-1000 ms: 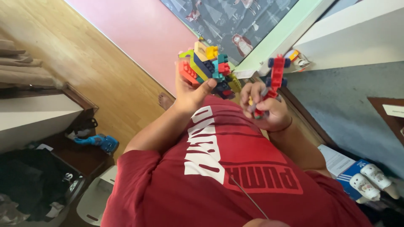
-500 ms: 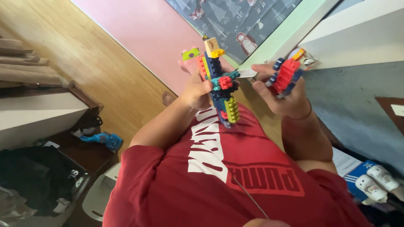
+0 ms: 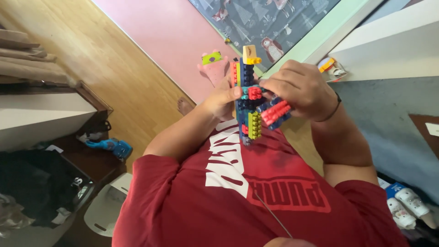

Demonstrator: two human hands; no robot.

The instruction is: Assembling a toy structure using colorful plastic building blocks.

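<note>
Pressing a red-and-blue block piece (image 3: 275,113) onto the tall block tower (image 3: 247,98) at its 3 o'clock, the right hand (image 3: 302,91) has closed in since a moment ago, fingers pinching, while the left hand (image 3: 222,98) grips the tower.

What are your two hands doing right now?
Left hand: closed on the tall block tower, thumb pressed to its side.
Right hand: closed on a red and blue block piece, held against the tower.

1. Both forearms rise from the chest, elbows bent, meeting in front of the body.
2. Left hand (image 3: 222,98): fingers curled, thumb pressed forward in a closed grip.
3. Right hand (image 3: 299,89): knuckles up, fingers clenched, band at wrist.
</note>
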